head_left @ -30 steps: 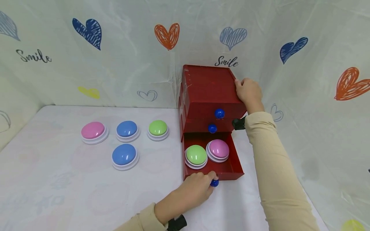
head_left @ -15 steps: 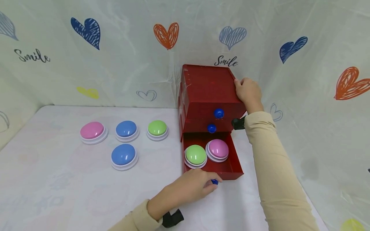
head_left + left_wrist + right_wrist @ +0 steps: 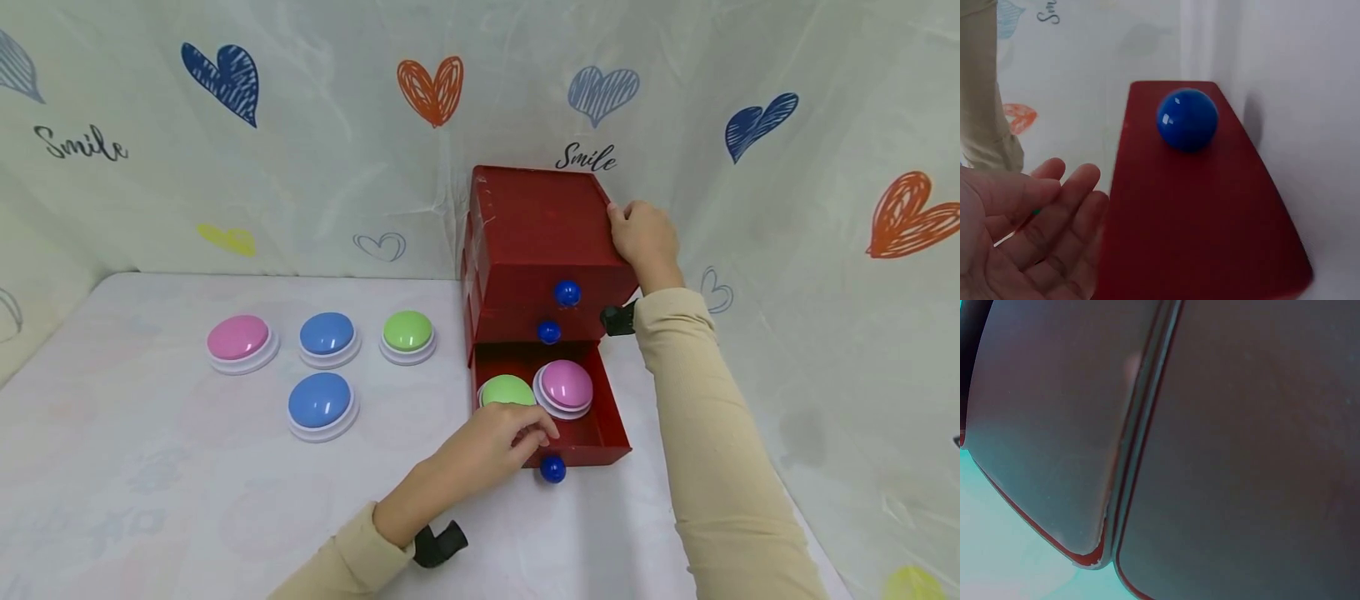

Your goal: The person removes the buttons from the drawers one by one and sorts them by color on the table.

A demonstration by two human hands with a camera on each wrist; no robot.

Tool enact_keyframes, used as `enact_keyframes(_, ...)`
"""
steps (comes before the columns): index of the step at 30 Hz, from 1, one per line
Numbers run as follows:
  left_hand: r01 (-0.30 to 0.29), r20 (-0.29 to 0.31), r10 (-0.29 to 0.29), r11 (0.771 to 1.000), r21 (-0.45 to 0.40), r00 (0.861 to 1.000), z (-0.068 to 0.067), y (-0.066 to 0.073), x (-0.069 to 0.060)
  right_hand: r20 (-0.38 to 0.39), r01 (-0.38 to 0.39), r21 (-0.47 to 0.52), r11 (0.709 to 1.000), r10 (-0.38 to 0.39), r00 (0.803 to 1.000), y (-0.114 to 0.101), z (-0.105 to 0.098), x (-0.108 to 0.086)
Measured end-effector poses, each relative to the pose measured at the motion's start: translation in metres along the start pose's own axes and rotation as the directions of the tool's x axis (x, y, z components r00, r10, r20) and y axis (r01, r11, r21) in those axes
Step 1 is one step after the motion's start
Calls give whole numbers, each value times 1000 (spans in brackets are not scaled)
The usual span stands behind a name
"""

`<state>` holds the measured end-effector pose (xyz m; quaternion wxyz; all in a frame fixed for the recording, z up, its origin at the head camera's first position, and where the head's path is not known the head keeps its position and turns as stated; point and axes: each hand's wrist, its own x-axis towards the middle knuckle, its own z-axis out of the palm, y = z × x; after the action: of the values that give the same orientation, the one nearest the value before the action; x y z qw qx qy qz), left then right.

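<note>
Glossy blue knob (image 3: pixel 552 469); smooth, matt red drawer (image 3: pixel 1179 219); creased backdrop (image 3: pixel 322 158)

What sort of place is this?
Likely a small staged filming setup, though the wider room is out of view: a heart-printed backdrop behind a white-covered table, with coloured domes and a red box set out.

The left hand (image 3: pixel 487 446) is blocking the near left corner of the drawer (image 3: pixel 596 457), partly covering its green button (image 3: pixel 506 390). Room is lying inside at near right, before the pink button (image 3: pixel 567 385). The cabinet (image 3: pixel 547 217) is closing off the far side; on the near side, the drawer knob (image 3: pixel 552 469) is jutting out.
</note>
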<state>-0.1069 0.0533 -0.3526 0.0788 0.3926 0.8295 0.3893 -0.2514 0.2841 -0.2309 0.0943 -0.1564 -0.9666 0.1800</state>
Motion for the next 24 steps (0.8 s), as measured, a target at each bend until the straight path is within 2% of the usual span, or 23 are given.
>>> enact_keyframes(5, 8, -24, -6, 997, 73, 1000, 2, -8, 2, -5, 11, -18, 1000, -11, 1000, 0, -1, 0)
enact_keyframes(14, 29, -17, -27, 991, 134, 999, 3, -13, 4, 10, -1, -18, 1000, 2, 1000, -1, -1, 0)
enact_keyframes(24, 24, -40, -15, 968, 249, 999, 4, -17, 6, 11, -9, -7, 1000, 9, 1000, 0, -1, -1)
